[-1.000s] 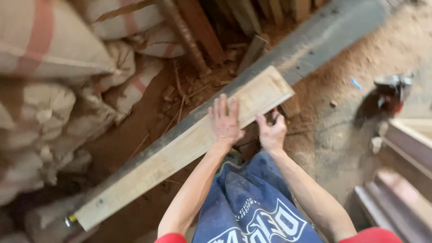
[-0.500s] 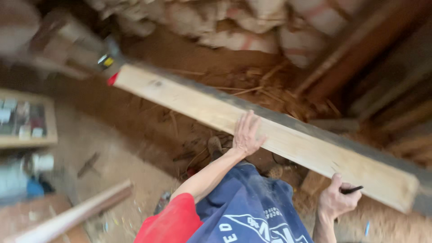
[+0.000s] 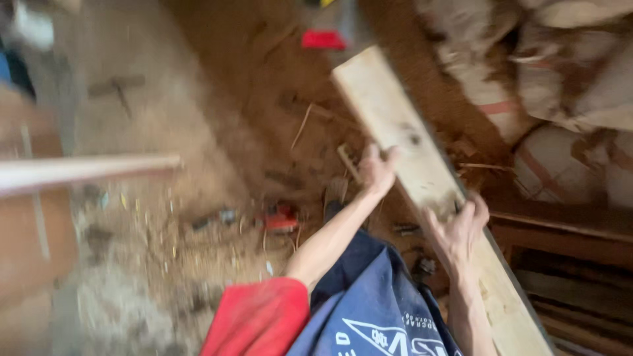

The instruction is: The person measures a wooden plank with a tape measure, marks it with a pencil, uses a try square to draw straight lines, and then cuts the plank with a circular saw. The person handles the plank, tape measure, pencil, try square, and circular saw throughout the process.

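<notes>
A long pale wooden plank (image 3: pixel 389 112) runs from the upper middle down to the lower right, over a sawdust-covered floor. My left hand (image 3: pixel 377 170) grips the plank's left edge near its middle, fingers curled over the face. My right hand (image 3: pixel 461 227) holds the plank lower down, fingers wrapped over its near edge. Something dark shows by the right hand's fingers, too blurred to name. The view is motion-blurred. I wear a red sleeve and a blue apron.
Stuffed sacks (image 3: pixel 567 99) pile up at the upper right above stacked timber (image 3: pixel 567 264). A thin pale board (image 3: pixel 86 170) juts in from the left. A red object (image 3: pixel 323 39) lies at the top, a small red tool (image 3: pixel 282 217) on the floor.
The view swung round; the plank now runs steeply from top middle to lower right instead of lying across. My right hand has moved up onto the plank; my left hand still holds it.
</notes>
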